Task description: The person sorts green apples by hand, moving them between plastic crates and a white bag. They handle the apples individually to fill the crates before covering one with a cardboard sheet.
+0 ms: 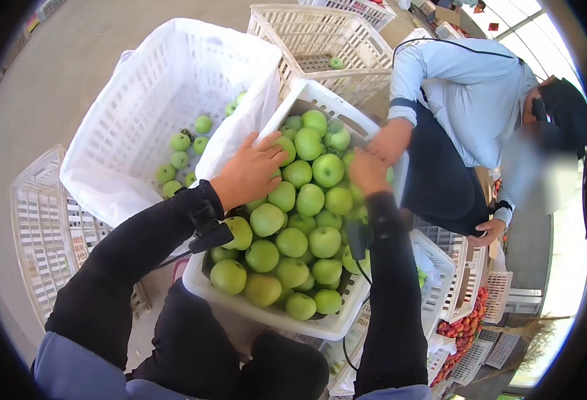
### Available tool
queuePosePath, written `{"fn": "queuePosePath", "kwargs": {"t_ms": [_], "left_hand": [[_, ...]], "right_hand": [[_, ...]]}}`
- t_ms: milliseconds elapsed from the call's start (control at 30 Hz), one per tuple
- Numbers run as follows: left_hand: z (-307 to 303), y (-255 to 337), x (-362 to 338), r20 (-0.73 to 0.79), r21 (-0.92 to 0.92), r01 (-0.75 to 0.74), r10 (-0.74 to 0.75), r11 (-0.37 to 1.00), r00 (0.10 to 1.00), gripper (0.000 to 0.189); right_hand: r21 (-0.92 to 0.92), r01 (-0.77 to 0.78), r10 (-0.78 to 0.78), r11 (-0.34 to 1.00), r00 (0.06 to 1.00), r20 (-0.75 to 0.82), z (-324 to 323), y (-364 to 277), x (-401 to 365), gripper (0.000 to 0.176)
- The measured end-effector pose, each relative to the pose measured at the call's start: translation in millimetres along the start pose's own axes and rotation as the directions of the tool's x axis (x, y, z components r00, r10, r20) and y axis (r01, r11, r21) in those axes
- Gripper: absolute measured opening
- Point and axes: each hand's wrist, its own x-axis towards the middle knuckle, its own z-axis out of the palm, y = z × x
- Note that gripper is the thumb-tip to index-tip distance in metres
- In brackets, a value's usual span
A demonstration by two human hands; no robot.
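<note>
A white plastic crate [347, 313] full of green apples [308, 199] stands tilted in front of me. My left hand [252, 167] lies at its upper left side, fingers stretched out and touching an apple near the lined rim. On the far right side of the same crate, my right hand [369, 172] is closed among the apples; what its fingers hold, if anything, is hidden. Left of this crate, a larger crate with a white liner [117, 143] contains several green apples [179, 160] at its bottom.
A co-worker [463, 100] sits at the right, with one hand [391, 141] at the full crate's rim beside my right hand. Behind it is a cream crate [333, 40] with one apple. Crates of red fruit [463, 337] stand at lower right; another crate [40, 227] is at left.
</note>
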Motion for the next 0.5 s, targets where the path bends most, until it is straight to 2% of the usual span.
{"fn": "queuePosePath", "kwargs": {"t_ms": [33, 67, 133, 167, 200, 267, 300, 333, 367, 400, 433, 467, 500], "left_hand": [[1, -1, 0, -0.007, -0.004, -0.008, 0.008, 1.000, 1.000, 0.047], [1, -1, -1, -0.008, -0.011, -0.002, 0.002, 1.000, 1.000, 0.047], [0, -1, -1, 0.000, 0.001, -0.014, 0.014, 1.000, 1.000, 0.045], [0, -1, -1, -0.001, -0.004, -0.012, 0.012, 1.000, 1.000, 0.045], [0, -1, -1, 0.010, -0.001, -0.010, 0.010, 1.000, 1.000, 0.044], [-1, -2, 1, 0.010, 0.000, -0.001, 0.001, 1.000, 1.000, 0.043], [0, -2, 1, 0.022, 0.007, -0.003, 0.003, 1.000, 1.000, 0.043], [1, -2, 0, 0.038, 0.010, -0.005, 0.005, 1.000, 0.999, 0.043], [0, -2, 0, 0.029, 0.013, -0.004, 0.004, 1.000, 1.000, 0.043], [3, -3, -1, 0.030, 0.001, -0.005, 0.005, 1.000, 1.000, 0.043], [5, -4, -1, 0.015, -0.006, -0.006, 0.006, 1.000, 1.000, 0.043], [6, -5, -1, -0.002, -0.008, -0.009, 0.008, 1.000, 1.000, 0.042], [7, -5, -1, -0.023, -0.003, -0.015, 0.015, 1.000, 1.000, 0.041]], "right_hand": [[-0.116, -0.100, 0.117, 0.988, 0.981, 0.152, 0, 0, 9, 0.033], [-0.121, -0.094, 0.113, 0.988, 0.981, 0.157, -2, -1, 16, 0.033], [-0.167, -0.084, 0.127, 0.982, 0.956, 0.264, -8, -2, 27, 0.032], [-0.076, -0.087, 0.103, 0.993, 0.965, 0.241, -2, 2, 33, 0.029], [-0.080, -0.085, 0.102, 0.993, 0.965, 0.241, 19, 15, 41, 0.029], [0.053, 0.000, -0.011, 0.999, 0.978, 0.207, 58, 49, 61, 0.030], [-0.056, 0.201, -0.189, 0.978, 0.968, 0.163, 51, 58, 55, 0.030], [-0.061, 0.208, -0.196, 0.976, 0.966, 0.166, 51, 57, 55, 0.030], [0.414, -0.197, 0.102, 0.888, 0.966, 0.239, 32, 45, 47, 0.034], [0.715, -0.539, 0.318, 0.445, 0.842, 0.436, 23, 41, 39, 0.038], [0.704, -0.275, 0.053, 0.655, 0.946, 0.321, 27, 58, 42, 0.037], [0.699, -0.284, 0.063, 0.656, 0.944, 0.324, 21, 53, 34, 0.037], [0.815, -0.238, 0.060, 0.529, 0.968, 0.244, 12, 39, 25, 0.036]]}}
